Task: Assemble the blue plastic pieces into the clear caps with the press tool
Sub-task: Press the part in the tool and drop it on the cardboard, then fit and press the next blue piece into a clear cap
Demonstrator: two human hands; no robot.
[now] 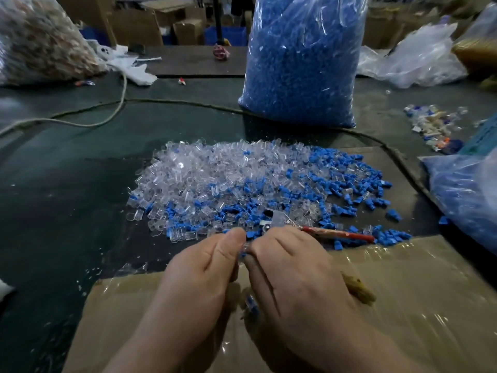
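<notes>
While both hands meet just short of the loose pile [215, 179], we see the left hand [204, 267] pinching a clear cap [245, 247] at its thumb tip. The right hand [293, 265] has its fingers [269, 246] curled in against the same spot. They grip what we take to be a blue piece [243, 254], though only a sliver of blue shows beneath the cap. The pair sits right between the two sets of fingertips, held above the cardboard [403, 292] laid on the worktop [67, 184].

We judge the insert is being started by hand and not yet pressed home. The press tool [330, 234] lies untouched just beyond the right knuckles. Its long axis runs across us, with the red handle pointing out to the right and the metal head in toward the pile. That makes the right hand the nearer one, and we think it would have to let go of the blue piece to reach forward and rightward for the handle. The left hand could then carry the cap a little forward to the head.
</notes>
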